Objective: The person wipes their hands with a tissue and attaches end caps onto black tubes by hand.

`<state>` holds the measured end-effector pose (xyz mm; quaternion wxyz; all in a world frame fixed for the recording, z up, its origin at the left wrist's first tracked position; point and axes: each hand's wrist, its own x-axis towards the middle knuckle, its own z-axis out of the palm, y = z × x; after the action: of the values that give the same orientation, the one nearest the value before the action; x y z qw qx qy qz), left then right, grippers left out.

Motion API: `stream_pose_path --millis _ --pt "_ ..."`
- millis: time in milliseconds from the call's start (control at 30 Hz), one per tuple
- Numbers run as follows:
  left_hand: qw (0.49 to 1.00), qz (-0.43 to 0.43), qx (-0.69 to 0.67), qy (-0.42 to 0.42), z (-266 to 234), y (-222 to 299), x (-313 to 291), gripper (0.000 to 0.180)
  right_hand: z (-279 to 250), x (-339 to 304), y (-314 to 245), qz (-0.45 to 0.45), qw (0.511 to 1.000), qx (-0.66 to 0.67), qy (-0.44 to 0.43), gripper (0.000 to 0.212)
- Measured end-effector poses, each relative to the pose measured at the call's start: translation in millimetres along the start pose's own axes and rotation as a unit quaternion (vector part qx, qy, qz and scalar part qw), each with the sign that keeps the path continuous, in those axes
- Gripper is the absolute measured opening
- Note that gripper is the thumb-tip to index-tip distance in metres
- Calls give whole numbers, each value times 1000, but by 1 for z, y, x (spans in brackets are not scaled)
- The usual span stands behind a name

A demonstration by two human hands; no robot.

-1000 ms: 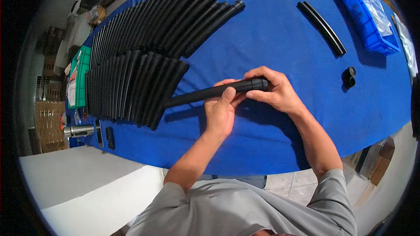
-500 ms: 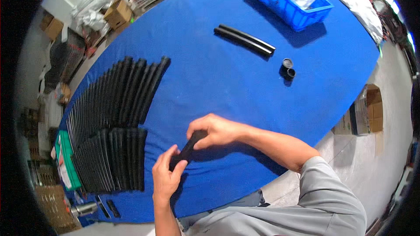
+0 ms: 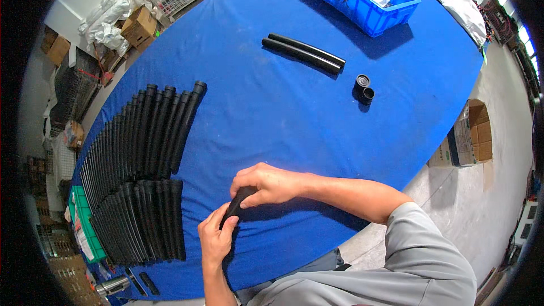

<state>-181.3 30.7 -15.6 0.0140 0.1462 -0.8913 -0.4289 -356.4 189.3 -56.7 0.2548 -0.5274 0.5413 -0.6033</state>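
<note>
Both hands hold a short black tube (image 3: 238, 199) above the near side of the blue-covered table. My left hand (image 3: 215, 238) is closed round its lower end, with the thumb along its side. My right hand (image 3: 271, 184) grips the upper end, fingers wrapped over it, so that end is mostly hidden. Left of my hands lie two rows of black tubes, a far row (image 3: 148, 130) with collared ends and a near row (image 3: 148, 215). Two loose black tubes (image 3: 306, 52) lie side by side farther off. Right of them are two round black caps (image 3: 363, 81).
A blue plastic crate (image 3: 362, 1) with clear bags stands at the far edge. A green tray (image 3: 88, 224) sits at the left edge, near a metal cylinder (image 3: 113, 285) and a small black strip (image 3: 149, 283). An open carton (image 3: 473, 133) stands off the table's right side.
My hands have drawn closer together on the tube, the right one moving down and left toward the left one. The whole view has shifted slightly.
</note>
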Motion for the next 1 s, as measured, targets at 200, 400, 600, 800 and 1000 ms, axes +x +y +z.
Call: stream_pose_path --millis 200,400,600,800,1000 --pt "999 -24 -4 -24 -2 2 0 30 -2 -1 0 19 1000 6 -16 29" --pt "998 23 11 -62 -18 -1 3 30 4 -1 4 -38 999 -30 -7 28" --pt "995 27 94 25 -2 7 -1 26 -3 -2 0 129 988 46 -75 31" --pt "996 39 73 23 -2 1 4 27 3 -2 11 31 999 -10 -16 32" --pt "995 23 96 14 2 3 1 26 -2 -3 0 119 991 54 -27 30"
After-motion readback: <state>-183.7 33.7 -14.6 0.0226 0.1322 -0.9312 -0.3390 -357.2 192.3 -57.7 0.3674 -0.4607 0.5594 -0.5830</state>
